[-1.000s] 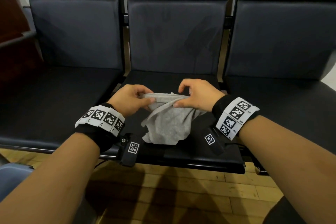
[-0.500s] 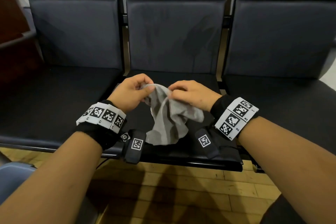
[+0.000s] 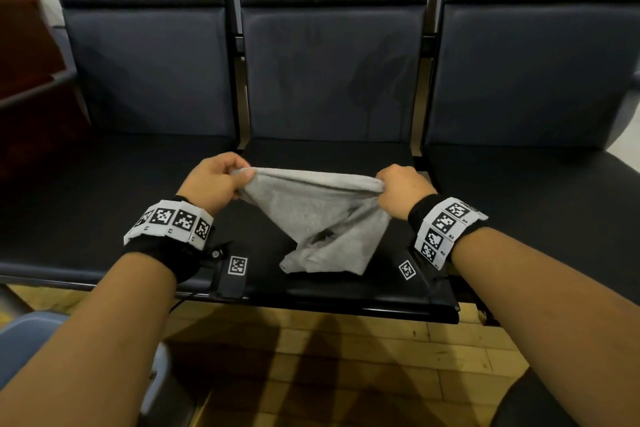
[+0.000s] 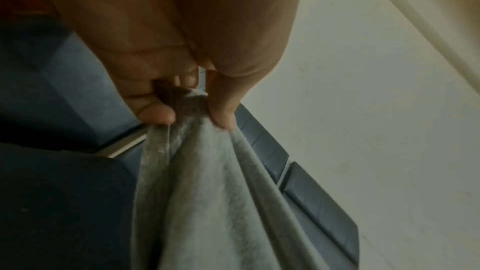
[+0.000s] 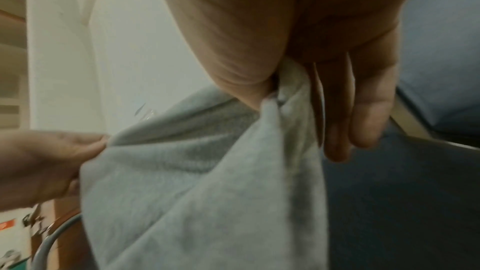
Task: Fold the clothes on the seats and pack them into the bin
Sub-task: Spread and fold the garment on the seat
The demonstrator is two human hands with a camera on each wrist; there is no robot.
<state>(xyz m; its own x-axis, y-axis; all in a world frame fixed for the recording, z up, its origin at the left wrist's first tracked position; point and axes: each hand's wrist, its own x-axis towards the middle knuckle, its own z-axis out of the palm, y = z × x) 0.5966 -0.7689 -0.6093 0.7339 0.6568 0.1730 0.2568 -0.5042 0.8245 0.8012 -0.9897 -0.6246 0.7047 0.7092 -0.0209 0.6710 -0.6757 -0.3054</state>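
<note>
A small grey garment [image 3: 311, 215] hangs stretched between my two hands over the middle seat [image 3: 332, 156], its lower end bunched on the cushion. My left hand [image 3: 221, 180] pinches its top left corner between thumb and fingers. My right hand [image 3: 398, 187] grips the top right corner. In the left wrist view the thumb and fingers [image 4: 221, 114] pinch the grey garment [image 4: 207, 192]. In the right wrist view the grey garment [image 5: 207, 171] runs out of my right hand [image 5: 285, 81] across to my left hand [image 5: 46, 163].
Three dark padded seats stand in a row with metal bars between them; the left seat [image 3: 104, 184] and right seat [image 3: 536, 191] carry nothing. A grey-blue bin edge [image 3: 31, 333] shows at the lower left over the wooden floor [image 3: 329, 357]. A dark red cabinet [image 3: 31, 80] stands at far left.
My hands have moved apart, left to the left and right to the right, pulling the bunched grey garment out wide and taut along its top edge.
</note>
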